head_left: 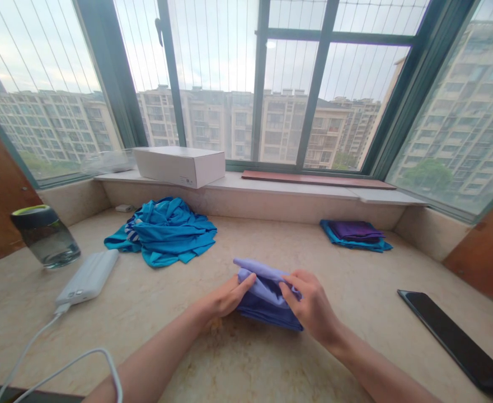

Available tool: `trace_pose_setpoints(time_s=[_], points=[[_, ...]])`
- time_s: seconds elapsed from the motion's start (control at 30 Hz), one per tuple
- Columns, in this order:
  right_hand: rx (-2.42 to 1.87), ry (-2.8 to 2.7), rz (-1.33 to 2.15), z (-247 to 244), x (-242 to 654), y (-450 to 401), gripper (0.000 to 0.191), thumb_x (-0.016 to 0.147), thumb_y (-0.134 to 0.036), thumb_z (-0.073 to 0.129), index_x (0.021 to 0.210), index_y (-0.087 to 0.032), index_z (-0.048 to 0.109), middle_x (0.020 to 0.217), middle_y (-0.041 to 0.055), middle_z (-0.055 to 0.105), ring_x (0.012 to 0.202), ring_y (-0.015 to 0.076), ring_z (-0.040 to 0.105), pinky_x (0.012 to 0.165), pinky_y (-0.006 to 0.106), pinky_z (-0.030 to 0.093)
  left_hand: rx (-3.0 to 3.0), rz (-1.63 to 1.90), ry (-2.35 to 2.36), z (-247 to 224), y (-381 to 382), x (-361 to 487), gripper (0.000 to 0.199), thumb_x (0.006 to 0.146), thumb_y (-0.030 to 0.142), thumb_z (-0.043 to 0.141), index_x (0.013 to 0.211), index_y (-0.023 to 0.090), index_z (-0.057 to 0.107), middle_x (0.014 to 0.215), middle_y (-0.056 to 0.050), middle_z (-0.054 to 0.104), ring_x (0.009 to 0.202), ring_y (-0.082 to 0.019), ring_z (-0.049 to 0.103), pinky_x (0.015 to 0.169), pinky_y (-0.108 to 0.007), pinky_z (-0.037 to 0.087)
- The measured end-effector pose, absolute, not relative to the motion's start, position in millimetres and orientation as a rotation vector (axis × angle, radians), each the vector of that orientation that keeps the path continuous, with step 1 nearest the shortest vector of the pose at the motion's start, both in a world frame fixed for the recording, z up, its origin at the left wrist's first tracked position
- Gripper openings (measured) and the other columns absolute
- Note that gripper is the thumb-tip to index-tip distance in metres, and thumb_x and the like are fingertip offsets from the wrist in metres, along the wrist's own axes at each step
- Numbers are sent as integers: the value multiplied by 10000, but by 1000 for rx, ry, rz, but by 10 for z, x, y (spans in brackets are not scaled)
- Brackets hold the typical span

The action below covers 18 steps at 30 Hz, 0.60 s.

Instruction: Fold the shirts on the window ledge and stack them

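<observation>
A lavender-purple cloth (267,313), folded into a small bundle, sits at the front middle of the stone counter. My left hand (231,294) grips its left side, thumb on top and the other fingers hidden beneath or behind the fabric. At the right, my right hand (309,299) pinches the upper layer between thumb and fingers. That upper layer is lifted, leaving a dark opening between the folds. Behind to the left lies a crumpled heap of blue fabric (174,229). A neat stack of folded purple and blue cloth (355,234) lies at the back right.
A water bottle (47,238) and a white power bank (89,277) with a cable (34,341) are at the left. A black phone (451,338) lies at the right. On the window ledge are a white box (179,165) and a reddish-brown board (313,179).
</observation>
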State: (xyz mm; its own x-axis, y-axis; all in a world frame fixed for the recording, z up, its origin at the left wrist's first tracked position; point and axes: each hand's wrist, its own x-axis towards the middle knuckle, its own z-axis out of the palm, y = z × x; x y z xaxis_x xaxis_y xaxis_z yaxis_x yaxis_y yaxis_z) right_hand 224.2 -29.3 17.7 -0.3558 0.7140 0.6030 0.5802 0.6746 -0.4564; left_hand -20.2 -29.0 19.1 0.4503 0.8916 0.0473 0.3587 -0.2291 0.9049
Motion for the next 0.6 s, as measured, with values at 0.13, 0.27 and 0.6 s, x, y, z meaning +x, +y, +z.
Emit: trace_pose_setpoints(time_s=[0.13, 0.27, 0.6], points=[[-864, -2061, -5, 207, 2329, -277, 185, 977, -251, 550, 1060, -213, 710, 824, 65, 666, 788, 220, 604, 775, 382, 449, 1693, 741, 1147, 168, -243, -197, 440, 1006, 420, 344, 1227, 239, 679, 1251, -15, 720, 1174, -247, 649, 1020, -370, 515], [-624, -2271, -91, 250, 2346, -300, 176, 955, -192, 569, 1081, -207, 691, 819, 49, 671, 771, 199, 598, 772, 367, 426, 1678, 769, 1205, 162, -199, -169, 378, 944, 343, 404, 1092, 201, 722, 1161, -18, 750, 1125, -262, 660, 993, -368, 523], [-425, -2622, 21, 388, 2481, -285, 306, 912, -154, 546, 1184, -238, 659, 886, 35, 663, 802, 182, 608, 819, 354, 418, 1596, 1125, 1160, 5, -57, -287, 357, 819, 376, 650, 1097, 151, 643, 947, -57, 723, 889, -238, 671, 779, -332, 548]])
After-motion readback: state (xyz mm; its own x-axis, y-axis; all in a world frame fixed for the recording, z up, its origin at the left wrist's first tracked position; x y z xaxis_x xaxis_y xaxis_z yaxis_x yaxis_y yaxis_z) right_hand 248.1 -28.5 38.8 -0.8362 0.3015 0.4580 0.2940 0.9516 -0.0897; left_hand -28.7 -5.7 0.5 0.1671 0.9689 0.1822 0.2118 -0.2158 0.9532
